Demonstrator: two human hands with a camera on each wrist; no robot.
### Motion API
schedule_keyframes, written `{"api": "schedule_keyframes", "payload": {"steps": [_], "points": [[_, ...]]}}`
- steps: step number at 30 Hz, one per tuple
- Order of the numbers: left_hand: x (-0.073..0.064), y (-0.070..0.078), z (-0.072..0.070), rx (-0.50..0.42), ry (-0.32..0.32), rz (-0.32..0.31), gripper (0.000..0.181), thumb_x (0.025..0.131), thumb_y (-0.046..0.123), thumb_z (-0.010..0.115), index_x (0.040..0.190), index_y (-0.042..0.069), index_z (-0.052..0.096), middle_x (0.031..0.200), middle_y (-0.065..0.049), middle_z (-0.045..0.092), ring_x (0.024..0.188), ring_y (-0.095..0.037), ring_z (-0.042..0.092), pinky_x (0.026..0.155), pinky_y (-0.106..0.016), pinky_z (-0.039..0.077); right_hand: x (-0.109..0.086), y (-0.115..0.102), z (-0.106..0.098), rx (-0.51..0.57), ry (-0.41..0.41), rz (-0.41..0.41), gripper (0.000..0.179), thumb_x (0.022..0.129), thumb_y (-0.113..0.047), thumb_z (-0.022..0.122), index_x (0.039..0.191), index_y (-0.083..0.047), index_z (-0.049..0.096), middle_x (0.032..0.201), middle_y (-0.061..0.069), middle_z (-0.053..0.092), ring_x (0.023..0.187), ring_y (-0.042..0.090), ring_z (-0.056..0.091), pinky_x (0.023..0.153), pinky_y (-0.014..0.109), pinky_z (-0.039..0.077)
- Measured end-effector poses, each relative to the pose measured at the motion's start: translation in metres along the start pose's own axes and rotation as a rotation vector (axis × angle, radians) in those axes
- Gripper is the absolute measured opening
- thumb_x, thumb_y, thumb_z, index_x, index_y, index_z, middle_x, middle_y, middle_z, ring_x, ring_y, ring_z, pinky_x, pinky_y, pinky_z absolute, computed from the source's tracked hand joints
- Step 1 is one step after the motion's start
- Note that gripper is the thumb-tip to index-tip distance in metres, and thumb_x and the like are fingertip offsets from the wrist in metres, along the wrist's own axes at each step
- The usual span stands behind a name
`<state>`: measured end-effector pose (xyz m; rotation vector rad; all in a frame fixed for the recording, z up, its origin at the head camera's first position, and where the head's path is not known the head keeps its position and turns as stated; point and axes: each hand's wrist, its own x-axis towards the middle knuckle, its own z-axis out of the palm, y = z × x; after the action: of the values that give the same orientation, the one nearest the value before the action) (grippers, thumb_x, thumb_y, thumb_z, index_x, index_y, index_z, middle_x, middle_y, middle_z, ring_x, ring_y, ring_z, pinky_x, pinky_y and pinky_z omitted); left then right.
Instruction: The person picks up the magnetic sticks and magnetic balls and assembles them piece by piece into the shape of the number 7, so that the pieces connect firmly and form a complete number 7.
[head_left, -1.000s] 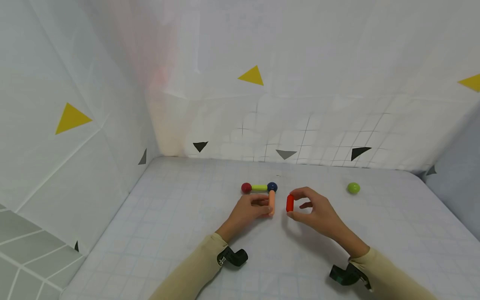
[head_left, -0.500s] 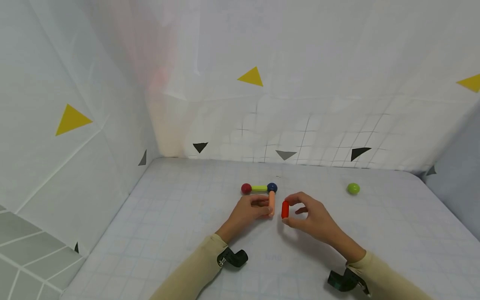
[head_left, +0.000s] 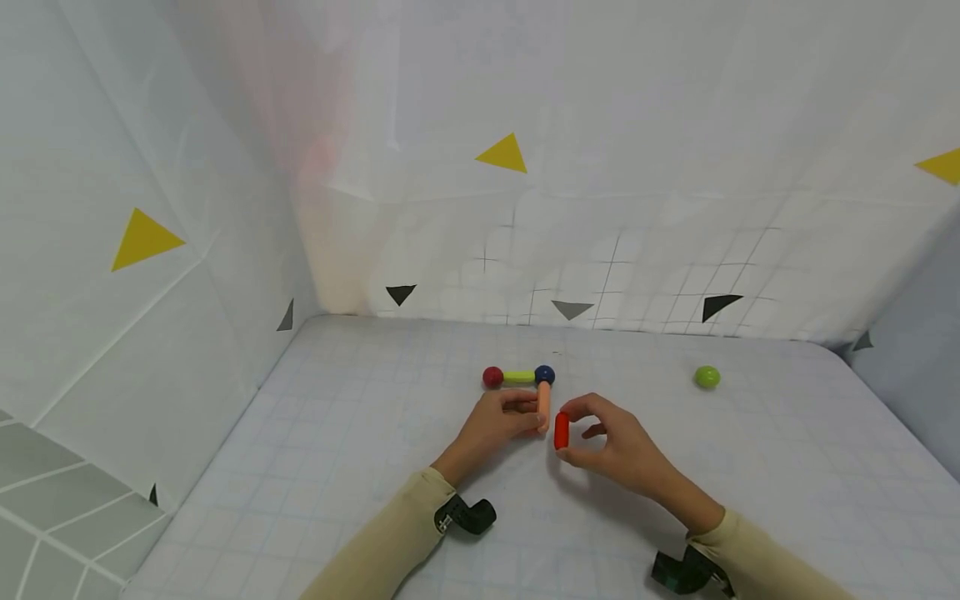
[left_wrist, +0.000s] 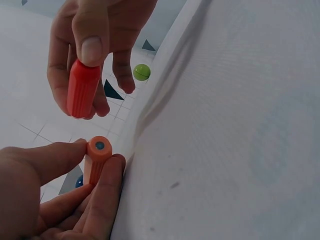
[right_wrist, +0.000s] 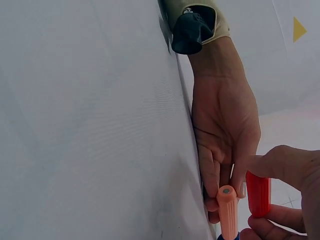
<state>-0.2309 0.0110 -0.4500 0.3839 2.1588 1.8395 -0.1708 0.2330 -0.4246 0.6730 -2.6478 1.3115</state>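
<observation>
My left hand [head_left: 491,421] pinches an orange magnetic rod [head_left: 543,405] near its close end. The rod's far end meets a dark blue ball [head_left: 544,375], and from that ball a yellow-green rod [head_left: 518,377] runs left to a red ball [head_left: 492,377]. Between thumb and fingers, at its two ends, my right hand [head_left: 626,450] holds a shorter red rod [head_left: 562,431]. It hovers just right of the orange rod, apart from it. In the left wrist view a small grey disc shows in the end of the orange rod [left_wrist: 99,150].
A loose green ball [head_left: 707,377] lies farther right on the white sheet-covered table [head_left: 375,392]. White walls with yellow and dark triangles rise behind and at the sides. Each wrist carries a dark camera, such as the left wrist camera [head_left: 471,514].
My right hand has moved left and toward me with the red rod, closing the gap to the orange rod. The left hand and the joined pieces have stayed in place.
</observation>
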Motion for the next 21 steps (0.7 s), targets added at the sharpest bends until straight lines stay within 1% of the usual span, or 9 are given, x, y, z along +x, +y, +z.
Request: {"api": "schedule_keyframes", "payload": {"steps": [4,11,21], "points": [[0.001,-0.001,0.000,-0.021,-0.010,-0.001,0.037,0.092,0.016,0.082,0.125,0.002,0.073,0.109,-0.005,0.074,0.096,-0.017,0.069,0.085,-0.030,0.057,0.000,0.000,0.002,0.004,-0.005,-0.001,0.049,0.081,-0.009,0.090,0.122,-0.011,0.064,0.112,-0.002,0.067,0.104,0.031,0.064,0.083,0.046,0.060],[0.000,-0.001,-0.001,-0.035,-0.016,0.015,0.037,0.092,0.015,0.082,0.125,0.001,0.072,0.112,-0.007,0.074,0.095,-0.017,0.070,0.085,-0.030,0.058,-0.002,0.000,0.007,0.022,-0.044,-0.002,0.048,0.082,-0.012,0.090,0.122,-0.012,0.063,0.112,-0.004,0.067,0.105,0.028,0.064,0.084,0.043,0.059],[0.001,-0.002,-0.001,-0.023,-0.010,0.010,0.037,0.093,0.016,0.081,0.125,0.002,0.073,0.112,-0.006,0.074,0.094,-0.017,0.070,0.084,-0.031,0.058,-0.003,0.002,0.013,0.034,-0.068,-0.008,0.048,0.082,-0.010,0.089,0.122,-0.012,0.063,0.112,-0.005,0.067,0.104,0.026,0.065,0.084,0.042,0.060]]}}
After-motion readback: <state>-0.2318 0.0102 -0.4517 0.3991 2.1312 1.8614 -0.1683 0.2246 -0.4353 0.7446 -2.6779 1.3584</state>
